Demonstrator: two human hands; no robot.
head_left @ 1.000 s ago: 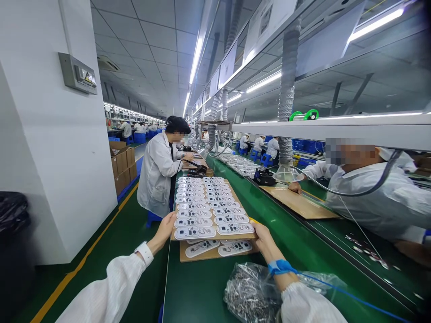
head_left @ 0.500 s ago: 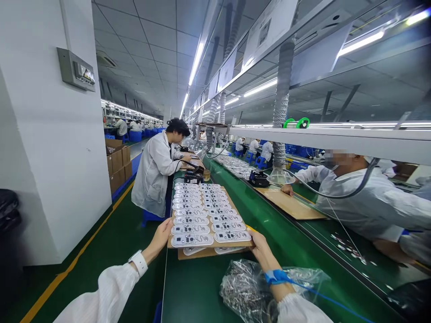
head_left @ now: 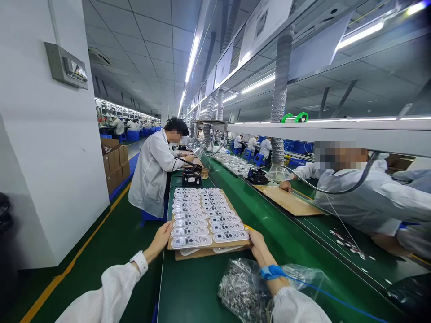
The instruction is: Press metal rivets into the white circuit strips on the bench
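A brown board (head_left: 209, 228) carries two columns of white oval casings (head_left: 191, 232) with small dark parts and wires in them. My left hand (head_left: 163, 237) is closed on the board's near left corner, with a white band on the wrist. At the near right corner my right hand (head_left: 257, 244) grips the same board; something yellow shows at its fingertips, and a blue strap (head_left: 272, 272) with a cord circles that wrist. Below it lies a second board (head_left: 191, 255) with more casings, mostly hidden. A clear plastic bag (head_left: 240, 287) of shiny metal pieces rests by my right forearm.
A green bench (head_left: 188, 291) runs forward beside a green conveyor (head_left: 269, 242). Ahead, a black device (head_left: 191, 178) stands near a co-worker in a white coat (head_left: 150, 168). Across the conveyor, another person's hand (head_left: 286, 186) touches a brown board (head_left: 289, 201). A pillar stands left.
The view has shifted slightly. Both hands still hold the board, whose far end now sits a little lower in view, showing more bench before the black device.
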